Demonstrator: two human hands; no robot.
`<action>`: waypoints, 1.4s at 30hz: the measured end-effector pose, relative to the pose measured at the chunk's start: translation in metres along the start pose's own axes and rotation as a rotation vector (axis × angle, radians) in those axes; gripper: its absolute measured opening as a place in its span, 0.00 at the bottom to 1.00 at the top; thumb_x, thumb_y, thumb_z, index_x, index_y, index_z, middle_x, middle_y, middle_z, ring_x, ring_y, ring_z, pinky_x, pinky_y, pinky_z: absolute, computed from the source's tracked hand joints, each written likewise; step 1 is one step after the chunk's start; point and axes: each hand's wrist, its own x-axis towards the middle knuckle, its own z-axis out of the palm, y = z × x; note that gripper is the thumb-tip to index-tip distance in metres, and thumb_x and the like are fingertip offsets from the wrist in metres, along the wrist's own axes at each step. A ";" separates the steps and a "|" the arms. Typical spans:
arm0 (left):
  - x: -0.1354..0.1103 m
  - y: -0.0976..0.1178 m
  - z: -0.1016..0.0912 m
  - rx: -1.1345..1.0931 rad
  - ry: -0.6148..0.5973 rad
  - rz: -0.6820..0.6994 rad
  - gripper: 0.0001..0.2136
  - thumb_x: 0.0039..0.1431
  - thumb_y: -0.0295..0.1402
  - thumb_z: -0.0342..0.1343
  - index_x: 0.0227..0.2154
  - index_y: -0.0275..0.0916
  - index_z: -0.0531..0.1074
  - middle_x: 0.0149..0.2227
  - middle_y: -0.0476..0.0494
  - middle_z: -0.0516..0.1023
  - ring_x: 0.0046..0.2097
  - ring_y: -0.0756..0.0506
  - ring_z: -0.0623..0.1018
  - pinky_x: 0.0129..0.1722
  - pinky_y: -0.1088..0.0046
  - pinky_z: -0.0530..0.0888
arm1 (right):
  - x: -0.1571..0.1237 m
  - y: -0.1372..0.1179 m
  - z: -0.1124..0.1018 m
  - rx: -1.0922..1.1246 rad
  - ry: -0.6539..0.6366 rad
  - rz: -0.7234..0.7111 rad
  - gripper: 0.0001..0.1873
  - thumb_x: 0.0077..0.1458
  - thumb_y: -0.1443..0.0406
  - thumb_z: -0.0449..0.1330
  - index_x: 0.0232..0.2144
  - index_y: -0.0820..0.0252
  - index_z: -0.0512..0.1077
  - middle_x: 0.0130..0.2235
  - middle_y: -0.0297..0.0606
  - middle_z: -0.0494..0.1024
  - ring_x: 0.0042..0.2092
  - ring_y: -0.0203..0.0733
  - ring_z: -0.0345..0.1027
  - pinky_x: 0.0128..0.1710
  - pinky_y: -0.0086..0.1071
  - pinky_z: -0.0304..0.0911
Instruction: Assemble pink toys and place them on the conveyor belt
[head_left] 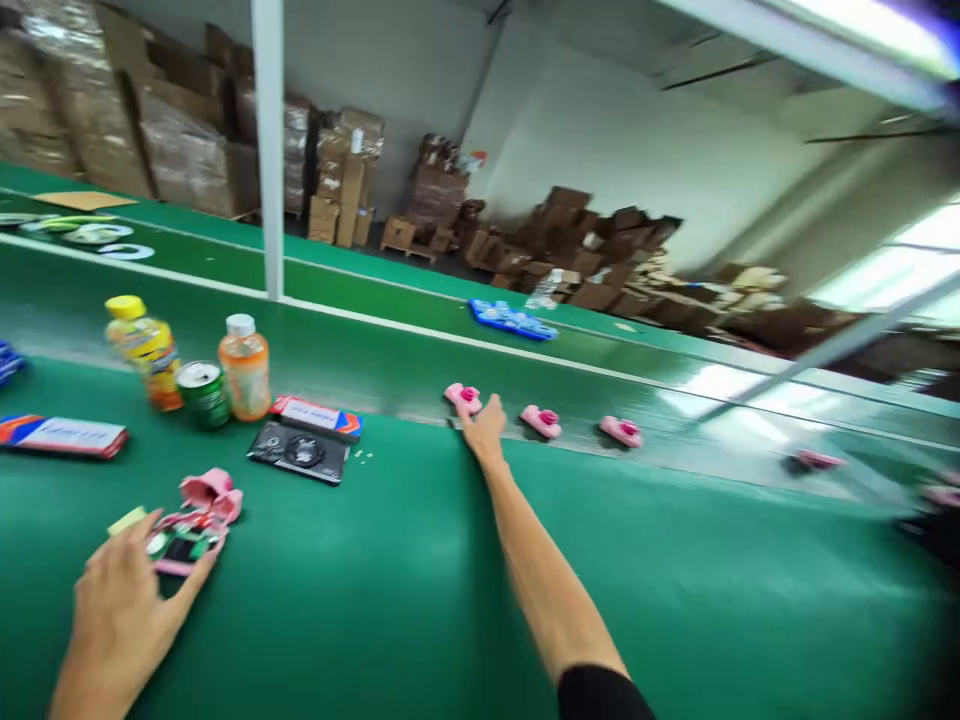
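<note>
My left hand [124, 600] grips an opened pink toy camera [191, 535] between thumb and fingers, over the green work surface. Its shell is folded apart, and a green circuit board with a black part shows inside. A small pale yellow piece [127, 521] sticks out behind my left fingers. With my right arm stretched forward, my right hand [484, 430] has its fingers at another pink toy camera [463, 397] on the belt's near edge. Farther right on the belt lie more pink toy cameras, one [541, 421] close by and another [620, 431] beyond it.
A yellow-capped bottle [146, 350], a green can [202, 393] and an orange bottle [245, 367] stand at the left. Flat boxes [64, 436] and a black tray [298, 452] lie near them. A blue tray [512, 319] sits beyond the belt; a white post [268, 150] rises there.
</note>
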 end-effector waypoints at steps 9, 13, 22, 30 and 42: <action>-0.070 0.025 -0.014 0.129 -0.107 0.107 0.23 0.69 0.37 0.47 0.65 0.42 0.57 0.63 0.31 0.66 0.63 0.32 0.68 0.58 0.49 0.69 | -0.206 -0.043 -0.006 0.186 -0.273 -0.436 0.32 0.65 0.52 0.57 0.64 0.62 0.62 0.61 0.55 0.70 0.60 0.57 0.68 0.61 0.54 0.65; -0.054 0.012 -0.028 0.162 -0.121 0.042 0.20 0.68 0.42 0.50 0.59 0.40 0.66 0.56 0.30 0.71 0.57 0.29 0.71 0.51 0.47 0.71 | -0.270 -0.108 -0.001 0.446 -0.648 -0.659 0.13 0.69 0.63 0.55 0.53 0.53 0.72 0.42 0.40 0.81 0.38 0.42 0.76 0.42 0.36 0.75; -0.033 0.021 -0.035 -0.390 -0.292 -0.213 0.12 0.68 0.45 0.49 0.36 0.43 0.68 0.35 0.45 0.79 0.39 0.41 0.79 0.42 0.61 0.75 | -0.272 -0.183 0.037 0.222 -0.701 -0.882 0.18 0.60 0.59 0.68 0.51 0.59 0.75 0.51 0.47 0.77 0.51 0.53 0.68 0.51 0.48 0.71; -0.039 0.027 -0.029 -0.863 -0.338 -0.387 0.16 0.66 0.45 0.56 0.49 0.41 0.74 0.41 0.46 0.82 0.41 0.45 0.82 0.43 0.72 0.78 | -0.297 -0.195 0.022 0.418 -0.641 -0.906 0.12 0.69 0.69 0.53 0.51 0.59 0.72 0.47 0.42 0.80 0.48 0.41 0.74 0.48 0.33 0.70; -0.043 0.025 -0.017 -0.732 -0.259 -0.304 0.14 0.67 0.39 0.53 0.48 0.41 0.79 0.35 0.48 0.82 0.35 0.47 0.79 0.38 0.74 0.75 | -0.262 -0.232 0.034 0.018 -0.710 -1.342 0.09 0.62 0.75 0.59 0.33 0.58 0.69 0.32 0.34 0.74 0.31 0.40 0.66 0.28 0.32 0.57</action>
